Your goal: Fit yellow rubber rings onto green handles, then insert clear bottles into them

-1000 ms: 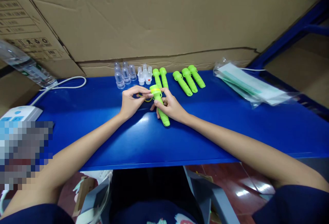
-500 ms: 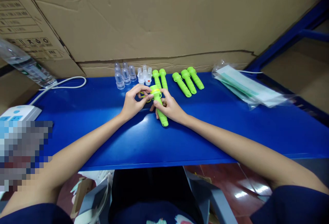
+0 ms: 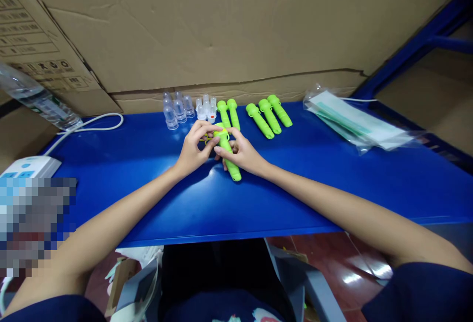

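Note:
A lime-green flashlight-shaped handle (image 3: 230, 162) is tilted above the blue table, its wide head away from me. My right hand (image 3: 244, 153) is closed around its middle, thumb on top. At the head, my left hand (image 3: 196, 145) pinches with thumb and fingers. Thin yellow loops (image 3: 205, 139) show between the left fingers, and some yellow lies at the handle's head; the fingers partly hide both. Just beyond my hands lie two more green handles (image 3: 233, 114). To their left stand small white plastic pieces (image 3: 206, 108), one with a red spot, and several clear plastic caps (image 3: 180, 110).
Three green handles (image 3: 271, 117) lie right of centre on the blue table (image 3: 314, 179). A clear plastic bag (image 3: 354, 117) with white and green contents is farther right. At left are a water bottle (image 3: 44, 103), a white cable and a power strip (image 3: 37, 164). Cardboard (image 3: 221, 31) walls the back.
The left fingers have shifted slightly over the head of the green handle, covering more of the yellow there. The right thumb has moved a little left across the handle. The view has shifted slightly.

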Action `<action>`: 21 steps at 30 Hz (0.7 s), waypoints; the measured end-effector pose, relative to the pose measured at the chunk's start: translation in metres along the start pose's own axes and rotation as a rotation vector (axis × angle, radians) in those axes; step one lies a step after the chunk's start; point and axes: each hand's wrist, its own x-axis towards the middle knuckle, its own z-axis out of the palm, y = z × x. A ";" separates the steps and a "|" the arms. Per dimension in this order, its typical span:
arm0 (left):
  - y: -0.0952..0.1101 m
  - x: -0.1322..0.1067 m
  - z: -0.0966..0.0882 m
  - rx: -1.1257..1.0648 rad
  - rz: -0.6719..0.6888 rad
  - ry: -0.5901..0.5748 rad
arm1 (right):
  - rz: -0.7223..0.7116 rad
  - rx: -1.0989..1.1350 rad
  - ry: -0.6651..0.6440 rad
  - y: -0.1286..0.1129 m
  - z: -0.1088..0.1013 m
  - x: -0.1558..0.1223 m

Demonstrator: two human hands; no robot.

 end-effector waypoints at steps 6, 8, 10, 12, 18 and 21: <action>-0.007 -0.002 0.005 -0.125 -0.131 0.119 | 0.011 0.064 0.063 -0.004 0.000 0.002; -0.008 -0.002 0.006 -0.150 -0.160 0.122 | 0.012 0.065 0.078 -0.005 0.000 0.002; -0.008 -0.002 0.006 -0.168 -0.180 0.110 | 0.003 0.069 0.104 -0.004 -0.001 0.002; -0.007 -0.002 0.005 -0.163 -0.195 0.094 | -0.010 0.075 0.105 -0.002 -0.002 0.002; -0.005 -0.001 0.003 -0.087 -0.180 0.138 | -0.030 0.078 0.009 -0.002 -0.003 0.003; -0.004 -0.001 0.002 -0.071 -0.151 0.163 | -0.021 0.035 -0.027 -0.003 -0.004 0.001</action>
